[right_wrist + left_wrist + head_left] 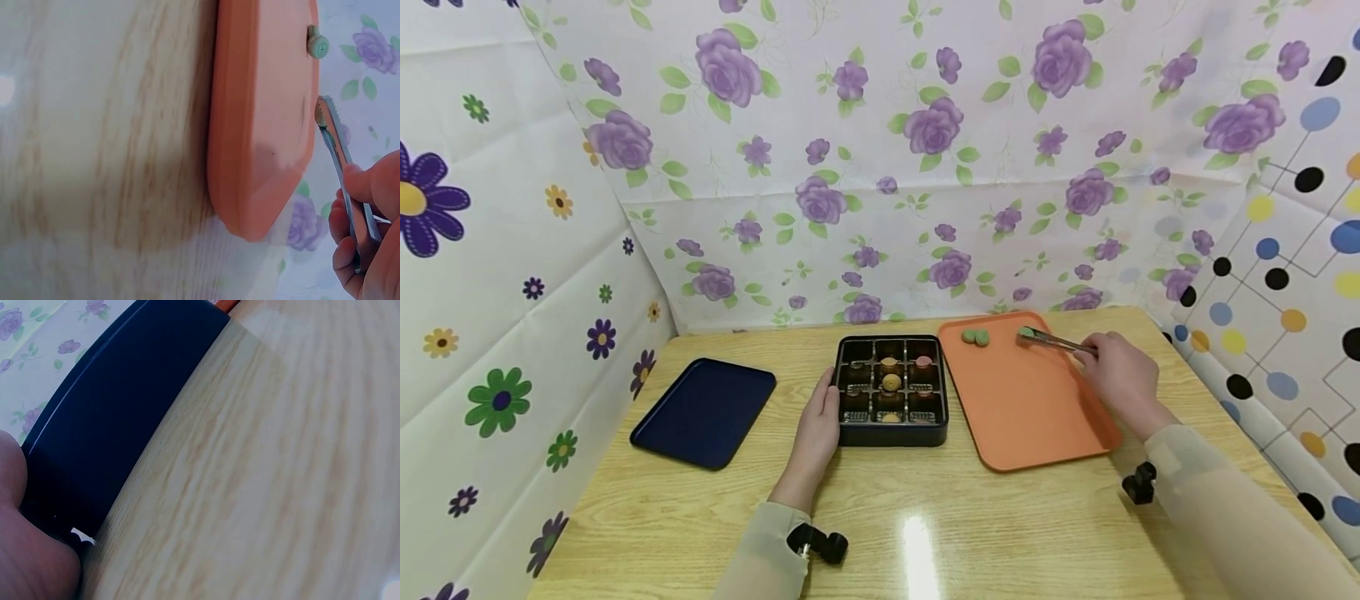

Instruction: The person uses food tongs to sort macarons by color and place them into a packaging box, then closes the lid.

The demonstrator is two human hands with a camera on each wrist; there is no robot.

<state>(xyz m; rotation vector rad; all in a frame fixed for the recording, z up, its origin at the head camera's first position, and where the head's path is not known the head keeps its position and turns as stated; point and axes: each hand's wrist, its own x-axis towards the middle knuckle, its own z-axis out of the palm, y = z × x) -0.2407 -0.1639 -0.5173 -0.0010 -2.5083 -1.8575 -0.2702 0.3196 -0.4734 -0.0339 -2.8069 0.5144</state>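
Observation:
My right hand (1118, 375) grips metal tongs (1060, 342) over the far part of an orange tray (1030, 408). A small round green cookie (1026, 332) sits between the tongs' tips. Two more green cookies (976, 337) lie together near the tray's far left corner; in the right wrist view, a cookie (318, 46) shows a ringed pattern. With fingers stretched along its left side, my left hand (817, 425) touches a black box (891, 436). That box is divided into small compartments, several holding orange-brown or pink cookies (891, 382).
A dark blue tray (703, 412) lies to the left of the box on the wooden table (865, 517). The orange tray stands close to the box's right side. Flowered cloth (820, 250) hangs behind the table, with patterned cloth on both sides.

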